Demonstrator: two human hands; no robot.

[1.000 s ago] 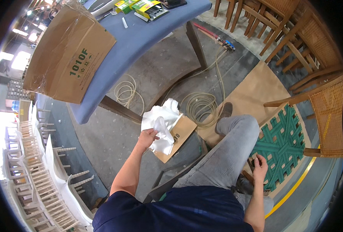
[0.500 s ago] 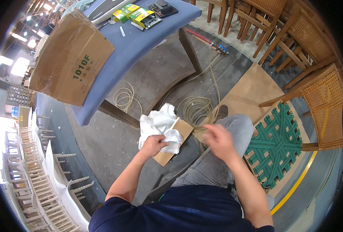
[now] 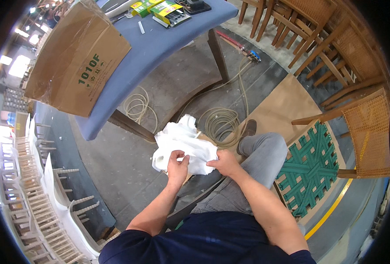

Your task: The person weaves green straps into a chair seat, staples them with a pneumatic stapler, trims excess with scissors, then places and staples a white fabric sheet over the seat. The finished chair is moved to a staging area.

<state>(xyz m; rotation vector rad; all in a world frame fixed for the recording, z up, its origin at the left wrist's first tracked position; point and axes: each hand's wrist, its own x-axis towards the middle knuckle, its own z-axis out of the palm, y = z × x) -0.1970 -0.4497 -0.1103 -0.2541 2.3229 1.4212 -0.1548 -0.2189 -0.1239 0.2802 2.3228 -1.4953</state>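
Note:
A crumpled white cloth [image 3: 182,136] lies bunched in front of me, low over the floor. My right hand [image 3: 226,163] pinches its right edge between thumb and fingers and stretches that part out flat. At the near side of the cloth, my left hand [image 3: 177,166] is closed with its fingertips together, holding a fold of it. Beneath the cloth, mostly covered, is a piece of brown cardboard [image 3: 206,140]. My bent knee [image 3: 265,152] in grey trousers is just to the right of my right hand.
A blue-covered table [image 3: 149,53] carries a cardboard box [image 3: 83,61] and green-yellow packs [image 3: 168,13]. Coiled hose [image 3: 221,125] lies on the floor. On the right is a chair with green webbing [image 3: 311,167]; wooden chairs [image 3: 309,26] stand behind. Pale chair frames [image 3: 41,185] line the left.
My right hand has come left and down from above my knee and taken hold of the cloth's right edge. The cloth is now spread wider to the right, covering more of the cardboard.

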